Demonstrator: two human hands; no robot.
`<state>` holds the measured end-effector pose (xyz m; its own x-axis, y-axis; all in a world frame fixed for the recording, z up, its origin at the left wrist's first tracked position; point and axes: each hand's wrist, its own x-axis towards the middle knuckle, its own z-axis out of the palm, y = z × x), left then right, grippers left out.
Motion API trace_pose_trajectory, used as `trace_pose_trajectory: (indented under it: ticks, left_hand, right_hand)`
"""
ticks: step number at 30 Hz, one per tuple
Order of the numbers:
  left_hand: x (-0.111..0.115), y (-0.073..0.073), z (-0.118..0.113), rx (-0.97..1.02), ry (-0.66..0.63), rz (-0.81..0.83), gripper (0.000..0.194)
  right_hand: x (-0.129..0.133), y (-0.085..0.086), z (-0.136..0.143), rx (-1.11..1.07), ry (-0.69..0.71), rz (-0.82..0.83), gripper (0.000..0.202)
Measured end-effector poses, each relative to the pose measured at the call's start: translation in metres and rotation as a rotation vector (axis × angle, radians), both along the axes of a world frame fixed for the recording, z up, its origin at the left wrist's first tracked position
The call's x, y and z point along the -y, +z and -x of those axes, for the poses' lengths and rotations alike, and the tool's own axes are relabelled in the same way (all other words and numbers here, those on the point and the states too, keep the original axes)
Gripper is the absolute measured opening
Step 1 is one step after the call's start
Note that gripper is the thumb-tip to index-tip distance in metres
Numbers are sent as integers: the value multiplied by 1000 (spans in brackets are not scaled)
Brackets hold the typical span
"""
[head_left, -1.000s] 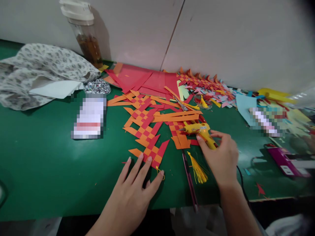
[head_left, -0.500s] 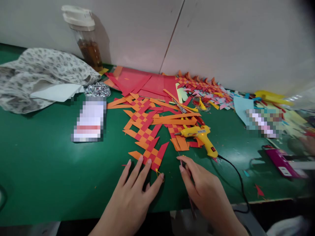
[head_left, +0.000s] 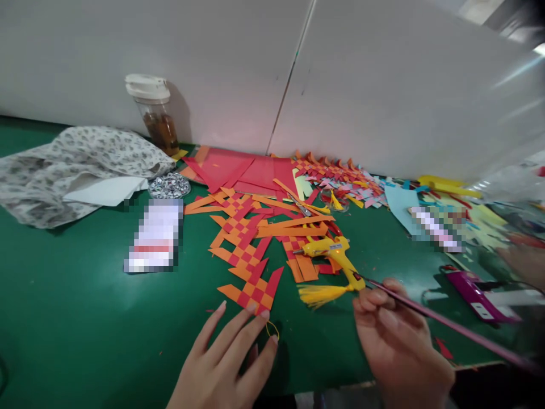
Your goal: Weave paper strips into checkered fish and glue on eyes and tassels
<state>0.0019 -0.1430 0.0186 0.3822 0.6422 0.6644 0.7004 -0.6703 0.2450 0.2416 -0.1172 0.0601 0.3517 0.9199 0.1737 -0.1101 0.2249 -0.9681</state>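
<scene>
My left hand lies palm down with its fingers spread. Its fingertips touch the lower end of a red and orange woven paper strip with pointed ends along its sides. A thin yellow cord loop shows at that end, beside my left thumb and index finger. My right hand is turned upward, fingers closed around a long, thin pink stick with a dark, narrow tip. A yellow tassel extends left from those fingertips, below the yellow hot glue gun; its head meets the stick's tip.
Red paper sheets, orange strips and scissors lie behind the weaving. A lidded bottle, patterned cloth and blurred phone are left. Right are a purple device, paper scraps and another person's blurred hand.
My right hand has moved right and turned upward with the pink stick. The yellow tassel now shows at its fingertips. My left hand stays by the woven strip; the whole view has shifted.
</scene>
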Motion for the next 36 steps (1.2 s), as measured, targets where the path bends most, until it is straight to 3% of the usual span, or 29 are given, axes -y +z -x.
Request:
trace_pose_trajectory:
  ticks: [4,7,12,15,17,19,22,23,25,29,32,36]
  left_hand:
    - [-21,27,7,3,77,57,25]
    - [-43,53,15,-30,177,69,25]
    - [-74,104,22,13,299,34,23]
    - [-90,124,18,99,307,5,22]
    - [-100,125,10,154,266,48,22]
    - [-111,119,-2,129,152,195,23]
    - [-128,109,-21,21,-232,508,28]
    - [-134,108,-26,17,-318,592,29]
    - [-149,112,-35,106,-391,611,25]
    - [-177,133,-45,340,-288,492,24]
    - [-192,136,-46,103,-204,477,23]
    - [-206,115,-39,-154,-62,544,19]
  right_hand:
    - [-27,17,4,10,-115,52,19]
    - [-40,31,7,61,-125,132,18]
    - [-35,40,-5,161,-125,136,24]
    - [-26,34,-13,185,-68,163,35]
    - [-22,30,-13,146,-21,169,37]
    - [-21,27,-10,70,20,158,36]
    - [-22,31,-2,-15,46,103,36]
    - [-22,34,0,-25,36,74,35]
    - [-24,42,4,-22,-3,14,33]
    - [-27,63,7,-2,-47,-76,34]
    - [-28,80,6,-18,-84,-173,35]
    - [-33,93,4,19,-114,-321,36]
